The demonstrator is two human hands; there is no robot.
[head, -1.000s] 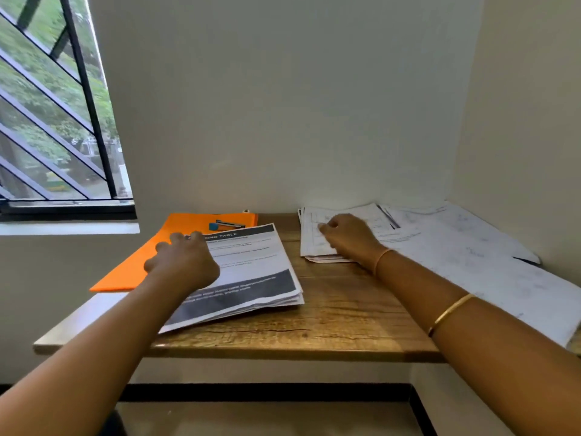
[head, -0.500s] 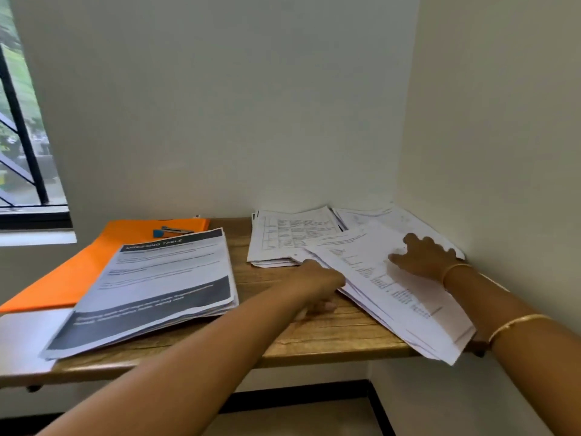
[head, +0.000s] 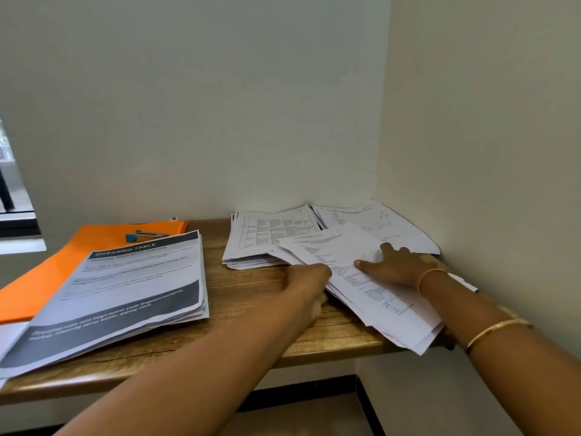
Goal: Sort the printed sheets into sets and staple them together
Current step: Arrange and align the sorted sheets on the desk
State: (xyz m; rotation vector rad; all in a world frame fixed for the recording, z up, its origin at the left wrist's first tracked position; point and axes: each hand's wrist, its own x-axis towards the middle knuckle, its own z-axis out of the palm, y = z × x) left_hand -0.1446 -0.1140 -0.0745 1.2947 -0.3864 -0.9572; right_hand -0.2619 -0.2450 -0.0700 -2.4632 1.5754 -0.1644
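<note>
Head camera: a wooden desk sits in the corner of a room with plain pale walls. A sliver of window shows at the far left.

An orange folder lies at the back left of the desk, and a small blue and metal stapler rests on it. A thick stack of printed sheets headed "DRESSING TABLE" overlaps the folder and reaches the desk's front edge. At the back middle lies a second stack, its top sheet printed with a grid. More loose sheets fill the corner against the right wall.

A slanted pile of sheets lies across the right side, touching the grid stack. Its near corner hangs over the front edge.

The person's right hand rests flat on this pile with its fingers spread. A gold bangle circles that wrist. The left hand is curled against the pile's left edge. It is seen from behind, so it is not possible to tell whether it pinches any sheets.

A strip of bare wood runs front to back between the left stack and the right piles. The left forearm crosses over its front part.
</note>
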